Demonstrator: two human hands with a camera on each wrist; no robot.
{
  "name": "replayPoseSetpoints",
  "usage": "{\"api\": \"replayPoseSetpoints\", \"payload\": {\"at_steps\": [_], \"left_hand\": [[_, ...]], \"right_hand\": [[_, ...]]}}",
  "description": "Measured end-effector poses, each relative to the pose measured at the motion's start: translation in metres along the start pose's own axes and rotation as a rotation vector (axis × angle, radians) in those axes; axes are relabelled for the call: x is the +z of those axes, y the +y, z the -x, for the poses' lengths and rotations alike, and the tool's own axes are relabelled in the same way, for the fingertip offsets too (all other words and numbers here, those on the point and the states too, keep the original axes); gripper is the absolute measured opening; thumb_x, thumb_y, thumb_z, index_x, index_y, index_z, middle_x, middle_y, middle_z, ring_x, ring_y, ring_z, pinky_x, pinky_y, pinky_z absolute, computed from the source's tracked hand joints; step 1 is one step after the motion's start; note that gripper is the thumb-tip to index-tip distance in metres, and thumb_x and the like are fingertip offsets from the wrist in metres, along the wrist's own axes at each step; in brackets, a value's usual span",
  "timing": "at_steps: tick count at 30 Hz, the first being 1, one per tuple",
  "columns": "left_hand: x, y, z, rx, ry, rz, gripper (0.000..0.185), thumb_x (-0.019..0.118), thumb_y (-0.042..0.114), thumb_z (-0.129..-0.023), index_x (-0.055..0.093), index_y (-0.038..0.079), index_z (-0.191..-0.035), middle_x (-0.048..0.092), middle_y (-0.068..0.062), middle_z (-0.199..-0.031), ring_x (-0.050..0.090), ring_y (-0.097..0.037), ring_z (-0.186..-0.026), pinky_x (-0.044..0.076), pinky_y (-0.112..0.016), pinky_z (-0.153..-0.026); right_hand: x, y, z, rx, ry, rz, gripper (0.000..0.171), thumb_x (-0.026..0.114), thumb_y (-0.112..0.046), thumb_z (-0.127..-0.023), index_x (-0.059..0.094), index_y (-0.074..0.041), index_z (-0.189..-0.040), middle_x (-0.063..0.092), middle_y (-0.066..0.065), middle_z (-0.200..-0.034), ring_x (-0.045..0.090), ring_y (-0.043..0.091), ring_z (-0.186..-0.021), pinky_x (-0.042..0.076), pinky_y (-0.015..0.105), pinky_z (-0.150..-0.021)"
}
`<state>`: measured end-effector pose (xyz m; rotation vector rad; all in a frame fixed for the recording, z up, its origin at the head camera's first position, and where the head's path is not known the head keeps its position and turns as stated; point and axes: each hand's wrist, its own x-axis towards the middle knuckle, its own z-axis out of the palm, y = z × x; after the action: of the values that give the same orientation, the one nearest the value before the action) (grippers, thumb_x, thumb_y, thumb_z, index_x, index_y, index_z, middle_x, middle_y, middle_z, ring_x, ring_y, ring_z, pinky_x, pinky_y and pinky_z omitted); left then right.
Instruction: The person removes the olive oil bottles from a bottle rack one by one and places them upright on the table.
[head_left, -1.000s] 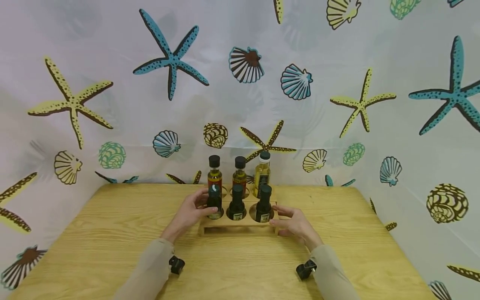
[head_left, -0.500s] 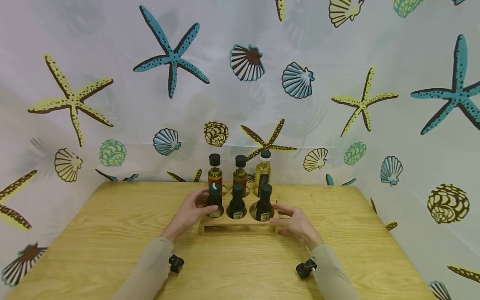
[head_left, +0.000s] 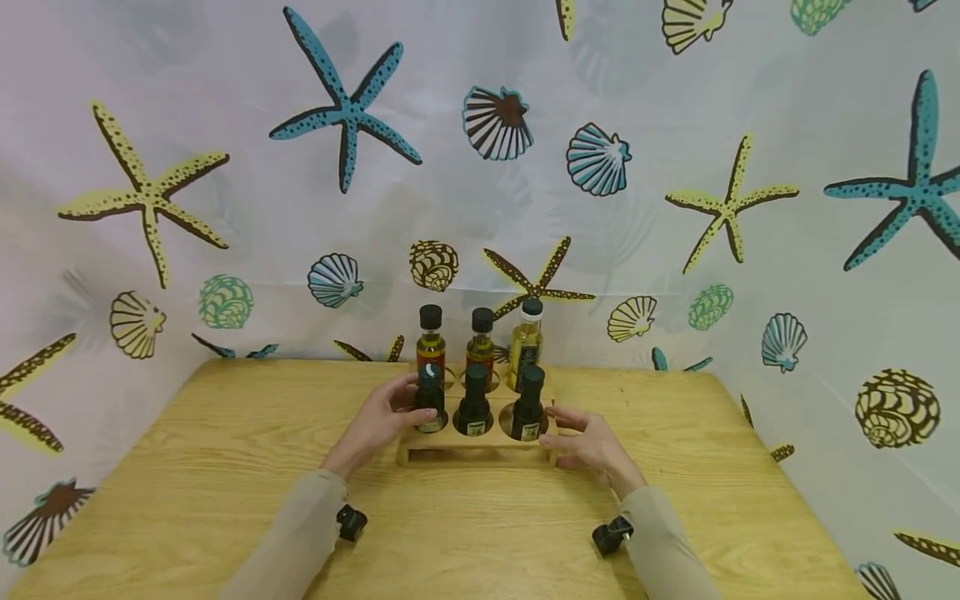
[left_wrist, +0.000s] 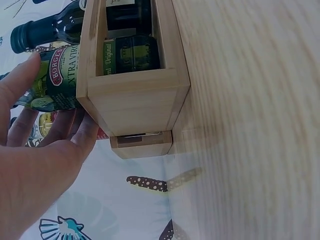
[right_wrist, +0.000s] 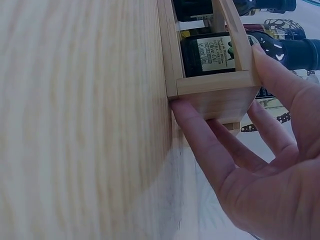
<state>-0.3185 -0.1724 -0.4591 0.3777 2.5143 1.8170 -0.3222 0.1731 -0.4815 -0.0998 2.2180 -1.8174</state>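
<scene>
Left grip [head_left: 377,419], as I viewed it remotely, arched around the near-left dark bottle [head_left: 429,400], thumb on the near side; whether it pinched, I could not tell. Right grip [head_left: 597,446] lay spread against the right end of the wooden rack [head_left: 480,443]. This rack stood far on the bench [head_left: 480,533], three dark bottles [head_left: 474,408] in its near row, three yellow bottles [head_left: 480,352] behind.

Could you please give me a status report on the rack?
Left hand around front-left bottle. Right hand touching rack at its right end. Six bottles upright. Nothing visibly in the way.
</scene>
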Motion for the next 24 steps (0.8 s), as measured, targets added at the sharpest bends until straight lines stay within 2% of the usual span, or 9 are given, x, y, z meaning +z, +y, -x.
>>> {"api": "replayPoseSetpoints", "payload": {"at_steps": [5, 11, 16, 21, 24], "left_hand": [[-0.0003, 0.0011, -0.0011, -0.014, -0.004, -0.005, 0.059, 0.076, 0.023, -0.088, 0.051, 0.018, -0.141, 0.060, -0.015, -0.128, 0.058, -0.031, -0.117, 0.052, -0.041, -0.092], [-0.0008, 0.0030, -0.0002, -0.044, -0.007, -0.019, 0.071, 0.077, 0.026, -0.086, 0.045, 0.014, -0.148, 0.059, -0.015, -0.130, 0.056, -0.031, -0.120, 0.050, -0.044, -0.097], [-0.0012, 0.0060, 0.0027, -0.033, -0.013, -0.013, 0.073, 0.076, 0.025, -0.087, 0.042, 0.011, -0.149, 0.058, -0.018, -0.134, 0.055, -0.033, -0.123, 0.049, -0.048, -0.099], [-0.0020, 0.0045, 0.0016, -0.011, -0.013, -0.007, 0.068, 0.077, 0.024, -0.086, 0.047, 0.012, -0.146, 0.060, -0.017, -0.133, 0.054, -0.034, -0.125, 0.046, -0.050, -0.103], [-0.0036, 0.0024, 0.0002, 0.005, -0.018, -0.007, 0.066, 0.077, 0.023, -0.086, 0.049, 0.012, -0.145, 0.060, -0.016, -0.134, 0.053, -0.034, -0.127, 0.043, -0.050, -0.108]], "right_hand": [[-0.0008, -0.0010, 0.0007, 0.009, -0.008, -0.012, 0.061, 0.079, -0.020, -0.084, 0.056, -0.019, -0.140, 0.040, 0.020, -0.151, 0.054, 0.037, -0.127, 0.058, 0.046, -0.085], [-0.0014, 0.0007, 0.0007, 0.024, -0.013, -0.027, 0.064, 0.082, -0.021, -0.080, 0.057, -0.021, -0.139, 0.040, 0.018, -0.152, 0.044, 0.040, -0.136, 0.059, 0.042, -0.082], [-0.0017, 0.0009, 0.0007, 0.019, -0.016, -0.025, 0.064, 0.082, -0.022, -0.080, 0.057, -0.021, -0.139, 0.039, 0.019, -0.152, 0.048, 0.040, -0.132, 0.059, 0.042, -0.081], [-0.0023, 0.0008, 0.0001, 0.020, -0.020, -0.023, 0.065, 0.082, -0.023, -0.081, 0.056, -0.021, -0.140, 0.038, 0.019, -0.153, 0.058, 0.034, -0.123, 0.059, 0.043, -0.082], [-0.0023, 0.0008, -0.0003, 0.007, -0.033, -0.016, 0.065, 0.080, -0.023, -0.082, 0.054, -0.018, -0.142, 0.038, 0.021, -0.153, 0.059, 0.035, -0.121, 0.059, 0.043, -0.082]]}}
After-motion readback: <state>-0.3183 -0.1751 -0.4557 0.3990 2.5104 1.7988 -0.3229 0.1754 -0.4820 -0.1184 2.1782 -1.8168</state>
